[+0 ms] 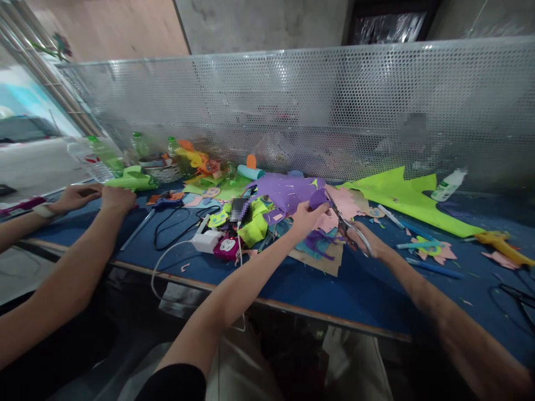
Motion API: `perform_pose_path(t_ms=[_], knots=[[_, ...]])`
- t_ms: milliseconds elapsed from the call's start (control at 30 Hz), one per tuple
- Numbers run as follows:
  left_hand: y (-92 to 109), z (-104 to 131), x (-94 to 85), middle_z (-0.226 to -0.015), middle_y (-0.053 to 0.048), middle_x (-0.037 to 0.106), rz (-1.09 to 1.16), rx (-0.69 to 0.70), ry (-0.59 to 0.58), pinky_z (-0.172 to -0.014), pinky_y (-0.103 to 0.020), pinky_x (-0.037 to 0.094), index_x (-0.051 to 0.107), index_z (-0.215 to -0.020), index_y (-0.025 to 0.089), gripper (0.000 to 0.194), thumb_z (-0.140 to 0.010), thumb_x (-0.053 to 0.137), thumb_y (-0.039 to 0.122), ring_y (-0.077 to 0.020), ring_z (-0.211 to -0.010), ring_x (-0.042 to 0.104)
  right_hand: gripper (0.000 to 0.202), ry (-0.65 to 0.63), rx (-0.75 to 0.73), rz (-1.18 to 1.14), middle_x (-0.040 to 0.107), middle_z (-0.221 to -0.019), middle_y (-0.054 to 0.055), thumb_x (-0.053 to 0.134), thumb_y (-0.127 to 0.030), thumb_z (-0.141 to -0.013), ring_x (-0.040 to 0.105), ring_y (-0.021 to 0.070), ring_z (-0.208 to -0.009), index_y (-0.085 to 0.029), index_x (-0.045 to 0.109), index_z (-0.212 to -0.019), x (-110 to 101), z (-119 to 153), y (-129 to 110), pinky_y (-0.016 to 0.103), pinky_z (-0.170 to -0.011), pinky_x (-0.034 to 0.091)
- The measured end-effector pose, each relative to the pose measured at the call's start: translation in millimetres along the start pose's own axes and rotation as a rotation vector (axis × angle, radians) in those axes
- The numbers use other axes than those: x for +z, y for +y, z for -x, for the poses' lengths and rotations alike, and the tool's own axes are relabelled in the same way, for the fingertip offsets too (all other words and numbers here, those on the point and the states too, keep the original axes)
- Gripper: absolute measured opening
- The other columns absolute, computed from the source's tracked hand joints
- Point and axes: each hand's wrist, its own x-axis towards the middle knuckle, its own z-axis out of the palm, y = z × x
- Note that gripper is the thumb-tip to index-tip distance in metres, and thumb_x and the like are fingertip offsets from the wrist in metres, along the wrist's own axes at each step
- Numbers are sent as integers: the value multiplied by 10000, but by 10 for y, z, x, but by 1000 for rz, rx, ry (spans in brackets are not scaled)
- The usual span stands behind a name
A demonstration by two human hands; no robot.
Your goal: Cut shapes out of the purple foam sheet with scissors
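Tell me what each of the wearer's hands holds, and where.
Left hand: a small purple foam-like piece, pinched at its near edge. Right hand: silver metal scissors, held by their looped handles.

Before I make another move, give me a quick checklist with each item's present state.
1. Left hand holding the purple piece: ok, pinched.
2. Right hand on the scissors: ok, gripping the handles.
3. Left hand safe from the blades: cannot tell; they look very near it.
4. Area below the hands free of scraps: not ok; purple strips lie over cardboard.
5. Co-worker's hands away from the scissors: ok, far left.
6. Yellow glue gun cool: cannot tell.
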Motion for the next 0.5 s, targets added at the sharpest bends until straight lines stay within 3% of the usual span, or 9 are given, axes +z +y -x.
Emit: perform_pose_path(t_ms=[167, 300, 500], knots=[[86, -17, -64, -701, -66, 718, -34, 14, -69, -676, -263, 475, 733, -648, 135, 323, -809, 751, 414, -134, -655, 608, 551, -44, -80, 109, 488, -595, -20, 403, -773, -812, 466, 152, -475, -240, 540, -848, -73, 13, -78, 291, -443, 406], [88, -22, -96, -656, -52, 700, -143, 27, -139, -595, -251, 426, 752, -671, 124, 369, -808, 748, 467, -120, -596, 557, 497, -83, -107, 202, 527, -638, 0, 399, -697, -873, 485, 167, -536, -232, 571, -903, -136, 35, -98, 306, -506, 439], [43, -36, -107, -687, -64, 720, -137, 21, -159, -604, -255, 446, 746, -694, 121, 377, -791, 762, 485, -132, -614, 590, 455, -86, -47, 161, 513, -561, -4, 443, -664, -866, 458, 163, -471, -231, 580, -827, -147, 37, -87, 291, -436, 395]])
